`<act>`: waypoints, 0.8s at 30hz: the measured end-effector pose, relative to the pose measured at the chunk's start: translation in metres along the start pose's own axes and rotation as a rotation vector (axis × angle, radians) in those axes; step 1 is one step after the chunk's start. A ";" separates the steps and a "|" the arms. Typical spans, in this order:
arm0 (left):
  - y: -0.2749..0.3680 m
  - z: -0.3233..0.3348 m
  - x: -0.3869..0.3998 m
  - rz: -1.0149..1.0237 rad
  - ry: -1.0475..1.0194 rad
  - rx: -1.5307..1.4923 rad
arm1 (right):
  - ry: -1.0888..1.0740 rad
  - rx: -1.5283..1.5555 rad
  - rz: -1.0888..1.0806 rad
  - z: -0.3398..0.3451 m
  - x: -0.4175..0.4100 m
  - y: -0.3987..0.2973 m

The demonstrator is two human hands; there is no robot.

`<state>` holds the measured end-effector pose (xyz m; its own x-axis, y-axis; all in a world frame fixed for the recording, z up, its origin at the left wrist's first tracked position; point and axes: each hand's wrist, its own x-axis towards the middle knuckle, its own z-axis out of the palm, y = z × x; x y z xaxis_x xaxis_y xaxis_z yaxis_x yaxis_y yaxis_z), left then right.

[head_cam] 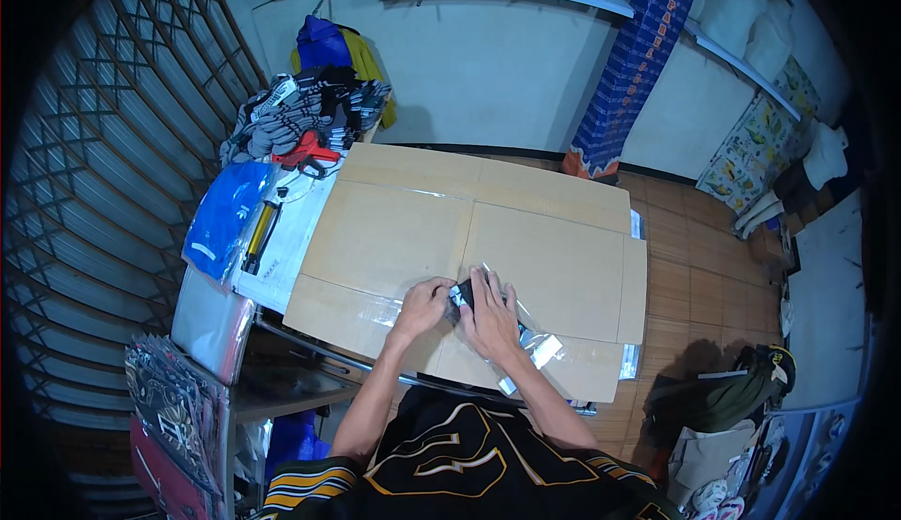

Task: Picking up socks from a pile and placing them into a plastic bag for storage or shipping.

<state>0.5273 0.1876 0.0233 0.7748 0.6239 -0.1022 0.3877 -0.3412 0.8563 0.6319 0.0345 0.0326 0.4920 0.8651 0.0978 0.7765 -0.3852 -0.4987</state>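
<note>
A small dark folded item with white marks (461, 295), likely fabric, lies on flattened cardboard (394, 231) in front of me. My left hand (424, 305) has its curled fingertips at the item's left end. Across its right side lies my right hand (493, 314), fingers extended and thumb near the white marks, holding it against the cardboard. Clear plastic wrapping (529, 317) shows around and beneath the right hand. A white strip (546, 351) on the plastic sits by the right wrist. The fingers hide much of the item.
At the left table end are a blue packaged garment (224, 221), a yellow-and-black hand pump (262, 235), a red tape dispenser (307, 155) and a heap of grey and black socks (292, 115). A metal folding gate (105, 147) stands left. Tiled floor (676, 259) lies right.
</note>
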 end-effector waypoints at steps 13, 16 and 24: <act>-0.010 0.012 -0.016 -0.069 -0.047 -0.381 | 0.215 0.566 0.071 -0.019 0.000 0.008; -0.004 0.005 -0.035 -0.064 -0.028 -0.509 | 0.065 0.765 0.129 -0.032 0.011 0.014; 0.010 -0.043 -0.102 -0.059 0.038 -0.636 | -0.516 1.179 0.149 -0.031 0.033 -0.005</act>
<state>0.4302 0.1509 0.0638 0.7384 0.6573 -0.1505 0.0480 0.1713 0.9840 0.6564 0.0555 0.0653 0.1301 0.9636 -0.2336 -0.2157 -0.2024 -0.9553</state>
